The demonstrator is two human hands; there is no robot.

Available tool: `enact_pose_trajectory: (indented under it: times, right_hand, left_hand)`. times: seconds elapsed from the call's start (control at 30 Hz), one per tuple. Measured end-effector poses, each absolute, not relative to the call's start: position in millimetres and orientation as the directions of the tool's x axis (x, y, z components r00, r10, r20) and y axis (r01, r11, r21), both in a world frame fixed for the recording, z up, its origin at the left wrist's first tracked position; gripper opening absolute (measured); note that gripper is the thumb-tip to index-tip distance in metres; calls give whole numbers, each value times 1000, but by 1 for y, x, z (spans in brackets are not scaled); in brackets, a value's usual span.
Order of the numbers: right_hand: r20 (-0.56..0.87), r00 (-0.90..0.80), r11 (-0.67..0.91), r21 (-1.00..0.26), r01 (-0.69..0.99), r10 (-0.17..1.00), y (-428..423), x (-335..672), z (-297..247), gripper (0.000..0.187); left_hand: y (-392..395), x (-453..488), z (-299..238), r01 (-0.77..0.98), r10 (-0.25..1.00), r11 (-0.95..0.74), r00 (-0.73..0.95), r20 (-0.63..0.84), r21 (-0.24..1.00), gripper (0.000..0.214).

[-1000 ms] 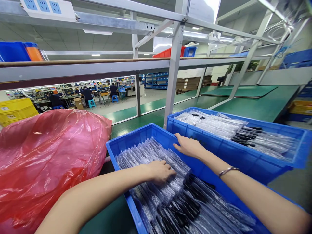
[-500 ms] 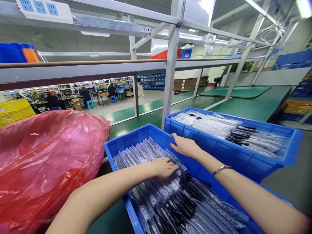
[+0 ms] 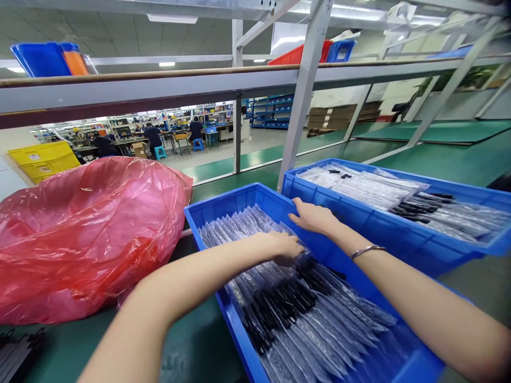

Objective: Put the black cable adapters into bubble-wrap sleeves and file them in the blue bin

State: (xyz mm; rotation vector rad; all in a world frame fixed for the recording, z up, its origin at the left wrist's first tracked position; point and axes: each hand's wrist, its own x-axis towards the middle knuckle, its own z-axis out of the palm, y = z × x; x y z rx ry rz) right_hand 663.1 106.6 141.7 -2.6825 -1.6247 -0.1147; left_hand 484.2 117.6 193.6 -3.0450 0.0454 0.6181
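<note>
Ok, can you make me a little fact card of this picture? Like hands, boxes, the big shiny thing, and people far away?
Left hand: on the clear packs
Right hand: at the near bin's rim, bracelet on that wrist
Near bin: blue, holds clear packs with black parts
Far bin: blue, holds similar packs
Shiny thing: red plastic bag, left of the near bin
Table: green
People: some at benches in the background

One head-worn view, facing forward and tilted down.
From close above, it looks onto the nearer rectangular blue plastic bin (image 3: 223,205), and past a pale grey metal upright (image 3: 304,90) to the workshop floor (image 3: 261,141) far beyond.
</note>
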Motion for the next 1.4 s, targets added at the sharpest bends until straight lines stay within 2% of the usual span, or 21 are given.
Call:
enact_pose_trajectory:
  times: [0.13, 0.23, 0.3, 0.47, 0.57, 0.63, 0.67, 0.7, 0.77, 0.8, 0.9, 0.93, 1.0, 1.07, 1.13, 1.23, 1.4]
  right_hand:
    - [51, 459, -460, 28, 887, 887, 108, 664, 141, 50]
    - [47, 462, -463, 21, 886, 886, 108, 664, 141, 51]
    - [48, 468, -469, 19, 883, 883, 107, 663, 142, 51]
    - [55, 472, -474, 26, 880, 880, 104, 659, 144, 50]
    - [54, 473, -475, 29, 880, 879, 104, 658, 144, 50]
    - [55, 471, -473, 30, 881, 880, 105, 659, 143, 51]
    - [56, 469, -471, 29, 882, 881, 105, 660, 142, 51]
    - [57, 467, -469, 29, 883, 882, 105, 660, 142, 52]
    - [59, 465, -467, 27, 884, 883, 106, 661, 140, 53]
    - [59, 466, -468, 27, 883, 883, 106, 662, 140, 53]
    - [56, 470, -472, 26, 881, 881, 106, 662, 140, 53]
    - [55, 470, -472, 26, 881, 881, 106, 662, 140, 53]
    - [55, 470, -472, 26, 881, 881, 105, 662, 141, 52]
    - [59, 469, -471, 27, 882, 881, 105, 661, 141, 51]
    - [64, 467, -470, 29, 882, 882, 105, 661, 142, 49]
    - [75, 466, -469, 31, 882, 881, 106, 661, 141, 48]
    - [84, 466, -470, 32, 882, 881, 105, 661, 141, 47]
  left_hand:
    - [92, 420, 230, -176, -246, -967, 827, -506, 183, 16]
    - [69, 378, 227, -195, -400, -895, 747, -531, 400, 27]
    - [59, 363, 214, -173, -437, -862, 730, -525, 476, 34]
    - [48, 365, 192, -148, -416, -895, 616, -669, 420, 37]
    - [46, 372, 192, -129, -430, -890, 551, -715, 436, 30]
    - [46, 373, 194, -43, -356, -915, 555, -752, 402, 21]
    - [46, 373, 194, 27, -292, -929, 558, -777, 369, 26]
    - [47, 372, 193, 101, -231, -934, 558, -797, 342, 40]
    - [51, 371, 189, 199, -170, -920, 573, -802, 338, 61]
    - [53, 372, 186, 193, -187, -911, 596, -781, 366, 59]
    - [56, 377, 174, 11, -360, -879, 639, -680, 476, 22]
    - [55, 380, 171, -49, -417, -864, 628, -657, 501, 19]
    - [52, 385, 166, -111, -481, -844, 589, -650, 524, 27]
    - [47, 387, 163, -133, -463, -863, 592, -660, 487, 33]
    - [42, 385, 162, -154, -373, -915, 671, -641, 372, 35]
    - [39, 380, 159, -188, -276, -958, 804, -527, 215, 33]
    - [38, 382, 158, -248, -306, -952, 768, -562, 179, 28]
